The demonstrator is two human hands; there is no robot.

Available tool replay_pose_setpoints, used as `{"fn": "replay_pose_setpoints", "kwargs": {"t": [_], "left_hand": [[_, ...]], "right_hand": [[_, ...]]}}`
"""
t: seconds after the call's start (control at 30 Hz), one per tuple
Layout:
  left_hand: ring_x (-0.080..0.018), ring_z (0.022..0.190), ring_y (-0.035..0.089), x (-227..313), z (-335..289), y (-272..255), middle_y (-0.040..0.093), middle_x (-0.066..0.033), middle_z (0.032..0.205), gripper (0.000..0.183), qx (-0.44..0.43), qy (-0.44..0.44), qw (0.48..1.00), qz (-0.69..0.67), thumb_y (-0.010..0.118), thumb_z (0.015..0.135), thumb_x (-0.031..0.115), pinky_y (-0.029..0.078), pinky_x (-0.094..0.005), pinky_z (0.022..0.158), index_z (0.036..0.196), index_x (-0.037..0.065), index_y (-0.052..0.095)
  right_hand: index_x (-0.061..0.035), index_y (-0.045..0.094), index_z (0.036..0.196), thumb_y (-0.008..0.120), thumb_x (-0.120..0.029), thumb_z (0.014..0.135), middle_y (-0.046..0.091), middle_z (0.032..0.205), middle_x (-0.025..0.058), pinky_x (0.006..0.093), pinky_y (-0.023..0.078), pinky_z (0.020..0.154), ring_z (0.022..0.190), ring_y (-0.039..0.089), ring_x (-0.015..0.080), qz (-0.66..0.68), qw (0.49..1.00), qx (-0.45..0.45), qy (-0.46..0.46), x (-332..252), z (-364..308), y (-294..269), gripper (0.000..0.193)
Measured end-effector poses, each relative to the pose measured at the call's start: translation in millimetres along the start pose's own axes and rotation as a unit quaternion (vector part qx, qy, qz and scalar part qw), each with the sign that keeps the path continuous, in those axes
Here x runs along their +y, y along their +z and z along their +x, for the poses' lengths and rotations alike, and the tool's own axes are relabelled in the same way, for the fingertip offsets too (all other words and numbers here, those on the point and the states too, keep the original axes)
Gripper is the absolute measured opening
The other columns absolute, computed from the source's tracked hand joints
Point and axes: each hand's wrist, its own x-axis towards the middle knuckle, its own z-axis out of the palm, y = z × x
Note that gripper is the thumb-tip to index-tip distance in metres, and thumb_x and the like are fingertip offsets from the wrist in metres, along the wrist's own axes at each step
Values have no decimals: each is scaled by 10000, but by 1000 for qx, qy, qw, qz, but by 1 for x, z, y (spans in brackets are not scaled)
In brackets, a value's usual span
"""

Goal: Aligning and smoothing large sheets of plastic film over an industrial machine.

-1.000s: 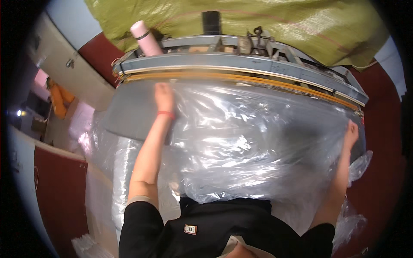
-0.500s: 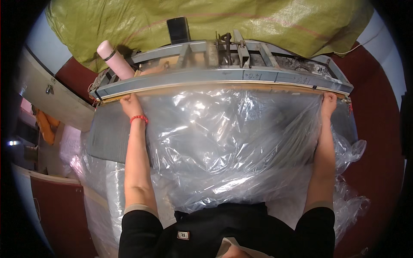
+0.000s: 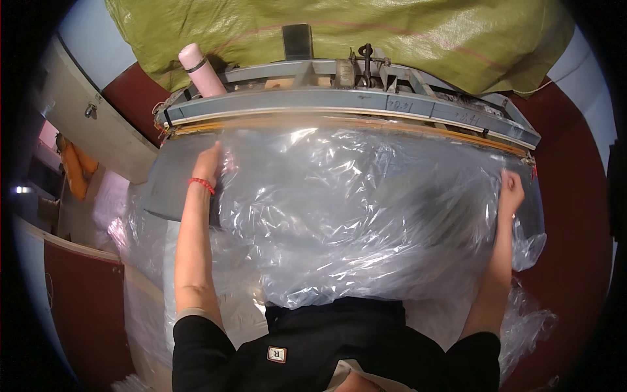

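Note:
A wide clear plastic sheet [image 3: 313,215] lies wrinkled and shiny over a dark grey padded surface [image 3: 176,173] in front of me. My left hand [image 3: 208,163], a red bead bracelet at its wrist, is closed on the sheet's far left edge. At the far right edge, my right hand [image 3: 513,191] pinches the plastic between thumb and curled fingers. Just beyond both hands runs a long grey metal bar [image 3: 307,101] on a frame. Beneath it an orange-brown strip [image 3: 457,132] spans the width. The sheet's far edge is blurred near this strip.
A pink bottle [image 3: 204,75] and a dark phone-like slab [image 3: 298,42] stand behind the bar. A metal clamp-like fitting [image 3: 367,65] rises from the frame. Yellow-green woven sheeting [image 3: 366,32] hangs behind. More loose plastic [image 3: 522,320] drapes at right; a pale door [image 3: 98,111] is at left.
Both hands have drawn back from the bar toward me, bringing the plastic's edge along. The orange-brown strip shows more fully under the bar. My view has shifted slightly.

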Motion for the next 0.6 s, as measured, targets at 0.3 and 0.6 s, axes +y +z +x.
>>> {"fn": "replay_pose_setpoints", "kwargs": {"t": [0.3,0.6], "left_hand": [[-25,590,464,-3,-70,82,567,33,679,43,-208,147,963,88,594,765,112,339,-171,524,741,83,572],[-57,656,466,24,-156,120,518,21,670,168,-281,255,919,109,673,698,56,382,-204,627,662,56,509]], "right_hand": [[-12,534,745,549,-160,805,475,617,20,240,376,537,569,419,94,-111,986,-41,115,179,-192,-155,161],[-2,568,832,585,-89,774,562,751,25,197,416,657,711,515,81,63,992,-105,-6,-145,-76,-29,106]]}}
